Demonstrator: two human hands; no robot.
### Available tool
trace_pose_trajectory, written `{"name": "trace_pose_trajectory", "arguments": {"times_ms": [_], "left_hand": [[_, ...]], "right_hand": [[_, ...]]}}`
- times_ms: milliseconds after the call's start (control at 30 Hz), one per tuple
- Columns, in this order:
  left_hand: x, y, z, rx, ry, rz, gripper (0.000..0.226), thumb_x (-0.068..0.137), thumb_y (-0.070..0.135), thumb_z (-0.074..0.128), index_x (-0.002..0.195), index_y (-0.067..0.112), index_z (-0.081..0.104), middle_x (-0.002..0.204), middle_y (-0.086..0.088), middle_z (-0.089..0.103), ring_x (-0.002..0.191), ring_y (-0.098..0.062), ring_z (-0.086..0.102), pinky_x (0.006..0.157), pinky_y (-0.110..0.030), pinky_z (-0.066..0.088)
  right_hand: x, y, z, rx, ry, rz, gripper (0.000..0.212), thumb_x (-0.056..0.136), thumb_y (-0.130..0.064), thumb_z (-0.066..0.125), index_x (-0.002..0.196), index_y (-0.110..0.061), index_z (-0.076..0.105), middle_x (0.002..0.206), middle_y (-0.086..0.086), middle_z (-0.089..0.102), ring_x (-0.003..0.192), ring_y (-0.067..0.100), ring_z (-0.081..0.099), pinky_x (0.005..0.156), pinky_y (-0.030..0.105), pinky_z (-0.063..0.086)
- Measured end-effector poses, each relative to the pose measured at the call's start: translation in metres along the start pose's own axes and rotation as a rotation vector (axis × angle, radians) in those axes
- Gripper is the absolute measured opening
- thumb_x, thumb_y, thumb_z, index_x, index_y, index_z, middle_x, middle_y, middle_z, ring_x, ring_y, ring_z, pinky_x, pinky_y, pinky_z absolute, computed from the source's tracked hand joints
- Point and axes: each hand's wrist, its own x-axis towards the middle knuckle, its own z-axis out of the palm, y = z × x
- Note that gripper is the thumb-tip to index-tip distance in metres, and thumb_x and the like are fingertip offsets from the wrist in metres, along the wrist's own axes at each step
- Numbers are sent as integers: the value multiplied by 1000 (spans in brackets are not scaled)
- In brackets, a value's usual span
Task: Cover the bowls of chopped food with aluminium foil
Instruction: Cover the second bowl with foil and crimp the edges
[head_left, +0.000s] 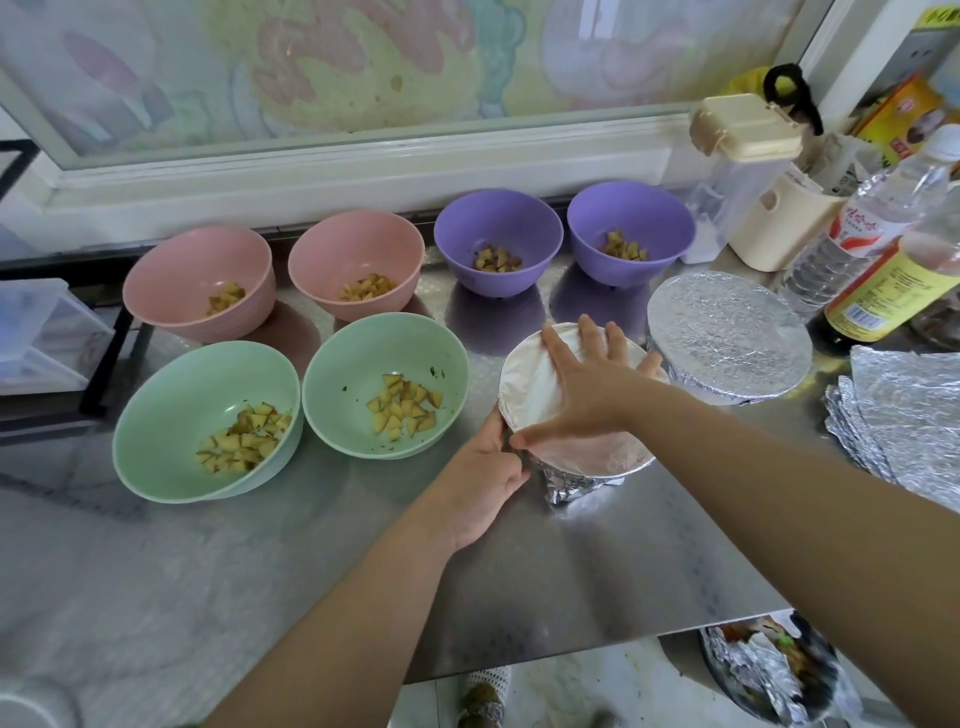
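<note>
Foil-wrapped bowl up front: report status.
Right hand flat on foil over front bowl. Left hand grips its rim. Covered bowl beside it done; six open bowls wait. Nothing blocking.

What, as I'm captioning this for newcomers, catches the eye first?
Both hands work at the centre: the right hand presses flat on a foil-topped bowl while the left hand grips its rim. Open pink bowls, purple bowls and green bowls of chopped food sit to the left and behind. A finished covered bowl stands just right.
</note>
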Motion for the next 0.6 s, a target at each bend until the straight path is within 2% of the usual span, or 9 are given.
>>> {"name": "trace_pose_trajectory", "arguments": {"times_ms": [67,133,200,267,333,400,500,533,600], "left_hand": [[4,-3,1,-104,30,48,93,73,-29,20,148,22,41,122,10,69,119,-8,60,113,-30,34],[8,-9,-2,-262,132,63,86,77,-31,19,146,14,44,105,9,70,99,-6,63,104,-28,39],[9,-18,-6,-375,254,51,74,83,-27,27,143,10,46,123,-2,66,106,-13,63,103,-31,43],[2,-28,-1,-242,322,57,55,83,-18,43,129,10,54,125,-9,66,111,-20,65,102,-37,49],[-9,-36,9,6,352,68,42,82,-5,62,119,14,53,116,-8,67,107,-17,66,89,-26,53],[-12,-47,16,198,353,83,43,84,9,73,117,17,47,114,-4,64,101,-9,65,80,-15,49],[-5,-59,19,361,429,161,51,74,28,77,108,27,40,111,-4,61,98,-13,64,76,-15,49],[-3,-62,19,387,457,174,51,72,31,77,105,29,38,108,-4,60,96,-15,65,78,-19,51],[-2,-66,17,403,478,194,48,76,21,79,105,26,41,105,-4,61,93,-15,65,78,-20,51]], "right_hand": [[-2,-3,0,38,10,37,152,44,-100,62,155,-42,-24,164,5,-31,151,39,-27,111,79,-1],[-4,-7,1,75,9,85,151,44,-101,59,155,-41,-24,164,7,-32,151,39,-27,110,80,0],[-6,-10,2,96,-1,134,151,45,-102,57,154,-40,-26,164,7,-33,151,40,-27,109,81,1],[-5,-12,1,109,-17,167,152,45,-103,57,154,-40,-28,163,7,-35,150,40,-27,108,83,1],[-4,-13,-1,111,-23,177,152,45,-103,57,153,-40,-29,163,7,-35,150,41,-27,107,84,2],[-4,-13,-1,106,-26,178,151,45,-102,57,153,-41,-29,163,7,-35,150,41,-27,107,84,2],[-4,-12,1,95,-26,168,150,46,-102,57,153,-41,-29,163,7,-36,150,41,-27,108,83,3],[-5,-12,1,93,-24,164,150,47,-102,57,153,-40,-29,163,7,-35,150,41,-27,108,83,3],[-5,-11,2,91,-19,156,150,47,-102,57,154,-40,-29,163,7,-35,150,41,-27,108,83,3]]}}
